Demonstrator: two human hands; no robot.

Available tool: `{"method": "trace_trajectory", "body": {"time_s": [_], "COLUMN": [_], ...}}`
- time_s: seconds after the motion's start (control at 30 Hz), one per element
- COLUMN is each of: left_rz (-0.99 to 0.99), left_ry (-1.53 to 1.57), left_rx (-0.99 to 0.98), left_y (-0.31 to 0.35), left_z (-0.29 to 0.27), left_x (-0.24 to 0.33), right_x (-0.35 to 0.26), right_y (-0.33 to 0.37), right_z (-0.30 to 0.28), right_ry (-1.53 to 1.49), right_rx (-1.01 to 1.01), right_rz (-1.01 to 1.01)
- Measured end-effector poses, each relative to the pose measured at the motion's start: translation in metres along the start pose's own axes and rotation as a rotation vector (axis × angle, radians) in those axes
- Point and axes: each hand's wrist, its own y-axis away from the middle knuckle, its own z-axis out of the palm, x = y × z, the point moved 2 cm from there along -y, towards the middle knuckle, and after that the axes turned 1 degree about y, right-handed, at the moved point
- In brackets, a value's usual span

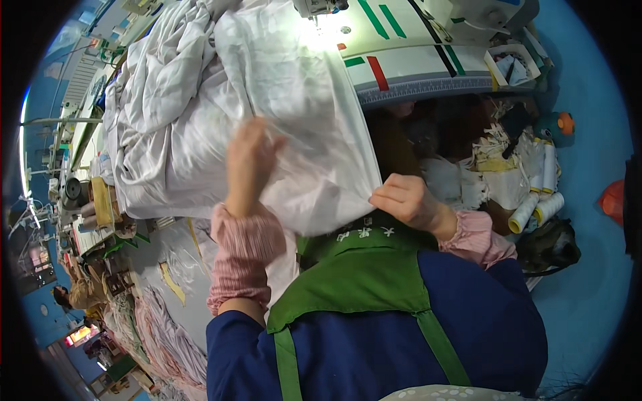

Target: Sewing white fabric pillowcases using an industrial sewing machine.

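Note:
A large white cloth (314,120) spreads over the sewing table and hangs down in front of me. Its upper end lies beneath the lit head of a sewing machine (321,8). My right hand (406,199) pinches the cloth's right edge near its lower corner. Over the middle of the cloth is my left hand (253,160), smeared by motion, so whether its fingers grip the fabric does not show. Pink sleeve covers wrap both forearms. More of the white fabric is bunched in folds (160,73) at the left.
Coloured tape strips (376,72) and a ruler strip (428,87) mark the white table top (401,50). A small open box (511,65) stands at its right end. Thread cones (550,207) and scraps (498,157) fill the space below. Piled fabric (167,334) lies at lower left.

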Motion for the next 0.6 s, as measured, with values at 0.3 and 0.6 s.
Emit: {"method": "trace_trajectory", "body": {"time_s": [0.3, 0.6], "left_rz": [-0.057, -0.089], "left_ry": [-0.453, -0.319], "left_rx": [0.076, -0.1], "left_y": [-0.065, -0.15], "left_z": [0.028, 0.016], "left_x": [-0.153, -0.194], "right_x": [0.047, 0.093], "right_y": [-0.013, -0.039], "right_z": [0.024, 0.032], "right_ry": [-0.035, -0.059], "right_rx": [0.043, 0.077], "right_rz": [0.151, 0.22]}}
